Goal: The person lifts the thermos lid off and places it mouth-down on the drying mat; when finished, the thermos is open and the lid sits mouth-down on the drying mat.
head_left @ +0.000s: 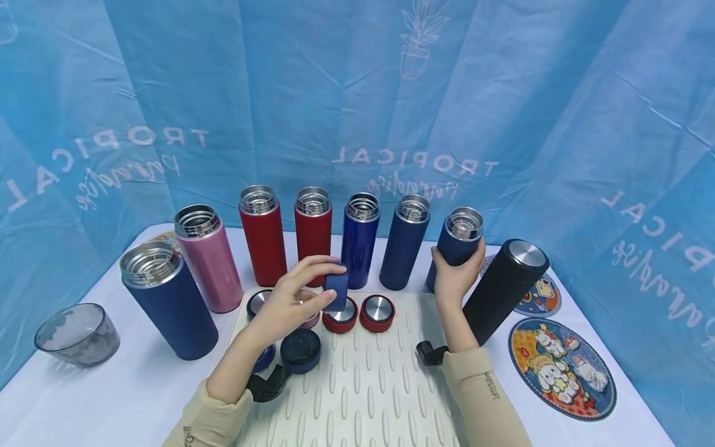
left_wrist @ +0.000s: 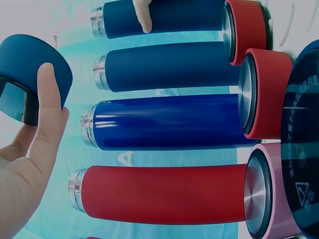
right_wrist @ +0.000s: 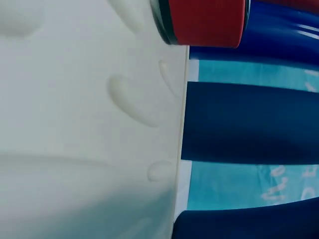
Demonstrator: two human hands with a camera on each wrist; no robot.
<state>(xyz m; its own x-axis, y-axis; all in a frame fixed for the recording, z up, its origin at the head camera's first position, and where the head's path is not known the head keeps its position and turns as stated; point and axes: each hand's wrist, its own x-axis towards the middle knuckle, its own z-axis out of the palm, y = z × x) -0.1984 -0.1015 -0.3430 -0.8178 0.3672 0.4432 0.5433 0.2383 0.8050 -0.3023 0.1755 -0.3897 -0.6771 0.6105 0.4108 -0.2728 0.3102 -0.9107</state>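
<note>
Raised above the mat, my left hand (head_left: pixel 283 305) pinches a dark blue bottle lid (head_left: pixel 336 289) between thumb and fingers. The lid stands on its side in the head view, and the left wrist view shows its outer wall and part of its underside. On the right, my right hand (head_left: pixel 455 280) grips the body of an uncapped dark blue bottle (head_left: pixel 457 247), whose steel mouth faces up. Just left of it stands another open dark blue bottle (head_left: pixel 405 245). Two red lids (head_left: pixel 341 315) with steel tops lie below the lifted lid, and a pink lid (head_left: pixel 310 321) is partly hidden by the left hand.
Open bottles stand in an arc: blue (head_left: pixel 360 245), red (head_left: pixel 314 233), pink (head_left: pixel 211 267) and a large navy one (head_left: pixel 173 310). A capped black bottle (head_left: pixel 499 295) leans at right beside a cartoon coaster (head_left: pixel 562 369). Left is a glass bowl (head_left: pixel 78 335); a navy lid (head_left: pixel 300 351) lies on the ridged mat (head_left: pixel 357 397).
</note>
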